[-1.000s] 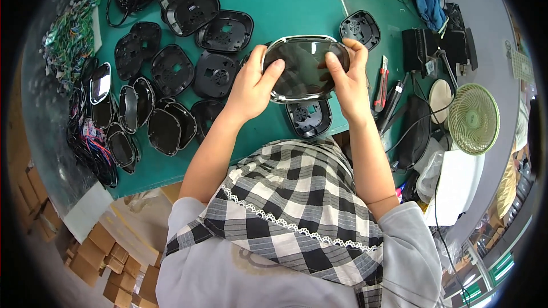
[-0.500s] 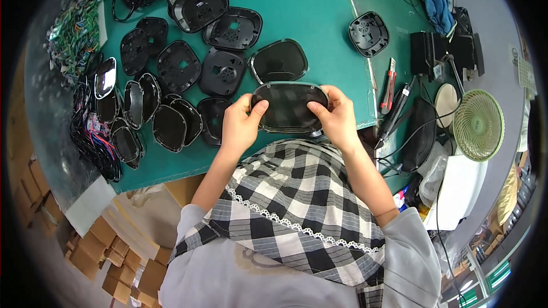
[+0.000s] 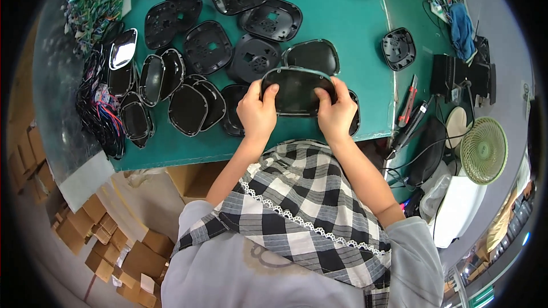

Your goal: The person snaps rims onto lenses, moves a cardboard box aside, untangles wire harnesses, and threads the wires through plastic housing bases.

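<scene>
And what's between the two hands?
A dark rounded panel: in the head view, the left hand grips one end and the right hand the other.

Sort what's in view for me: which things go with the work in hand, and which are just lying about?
Work in hand:
- dark cover, held by left hand and right hand
- probably the second cover just beyond it
- probably the black shells

Apparently lying about:
- green fan
- blue cloth
- cardboard boxes
</scene>
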`<state>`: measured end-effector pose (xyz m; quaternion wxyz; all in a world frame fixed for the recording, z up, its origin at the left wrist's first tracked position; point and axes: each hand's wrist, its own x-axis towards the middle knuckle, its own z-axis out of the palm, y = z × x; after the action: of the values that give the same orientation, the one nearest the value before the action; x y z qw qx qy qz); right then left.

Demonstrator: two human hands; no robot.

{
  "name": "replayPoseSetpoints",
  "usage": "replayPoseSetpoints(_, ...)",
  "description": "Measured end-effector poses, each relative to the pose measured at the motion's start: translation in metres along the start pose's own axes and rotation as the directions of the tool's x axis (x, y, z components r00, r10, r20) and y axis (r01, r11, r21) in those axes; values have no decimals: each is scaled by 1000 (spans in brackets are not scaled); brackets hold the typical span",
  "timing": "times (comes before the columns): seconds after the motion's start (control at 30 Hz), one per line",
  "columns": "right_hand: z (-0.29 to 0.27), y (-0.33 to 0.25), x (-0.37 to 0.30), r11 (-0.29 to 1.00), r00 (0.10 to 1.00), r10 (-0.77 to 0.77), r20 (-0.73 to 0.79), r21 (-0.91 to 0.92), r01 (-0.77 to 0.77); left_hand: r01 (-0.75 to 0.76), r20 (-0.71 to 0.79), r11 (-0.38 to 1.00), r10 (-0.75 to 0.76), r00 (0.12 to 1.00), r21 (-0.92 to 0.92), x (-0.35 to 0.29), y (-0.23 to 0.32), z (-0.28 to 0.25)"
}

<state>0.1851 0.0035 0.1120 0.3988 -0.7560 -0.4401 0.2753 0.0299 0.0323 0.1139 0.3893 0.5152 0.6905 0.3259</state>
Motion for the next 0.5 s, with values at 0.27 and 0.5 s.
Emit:
replayPoseSetpoints(0.27,-21,3,37,888,732,96,675,274,-369,-143,-158,990,139,977,-10,46,-26,-69)
replayPoseSetpoints(0.5,-62,96,76,959,959,274,78,50,-278,-213,-423,952,104,900,-219,124,-71,-163)
